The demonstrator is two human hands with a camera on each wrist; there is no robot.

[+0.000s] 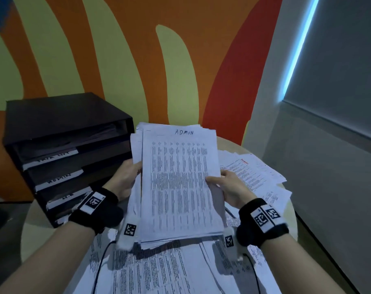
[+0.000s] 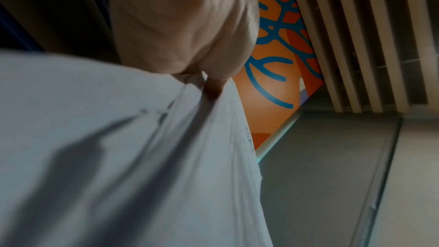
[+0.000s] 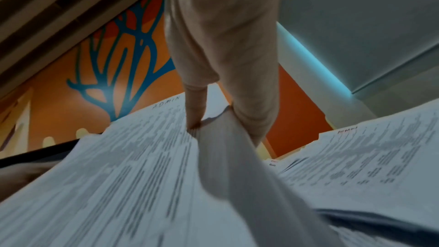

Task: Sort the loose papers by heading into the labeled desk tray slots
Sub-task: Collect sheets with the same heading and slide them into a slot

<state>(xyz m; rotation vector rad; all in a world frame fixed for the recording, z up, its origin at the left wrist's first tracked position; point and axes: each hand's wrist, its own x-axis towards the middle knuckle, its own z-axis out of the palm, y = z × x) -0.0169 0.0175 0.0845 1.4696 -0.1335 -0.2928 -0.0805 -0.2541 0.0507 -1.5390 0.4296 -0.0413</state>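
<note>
Stack of papers [image 1: 178,183] headed ADMIN held tilted up for reading, left hand [image 1: 125,177] and right hand [image 1: 229,187] gripping opposite edges, desk tray [image 1: 53,149] alongside on worktop [image 1: 265,209].

I am holding a stack [image 1: 180,183] whose top sheet is headed "ADMIN" in handwriting; the printed columns beneath it are too small to read. The same heading is showing faintly on that sheet in the right wrist view [image 3: 166,103]. A sheet [image 1: 247,172] to my right is carrying a short red heading I cannot make out. On the tray [image 1: 59,115], the second slot's label [image 1: 59,179] is reading "ADMIN" upside down; the other labels are illegible.
</note>
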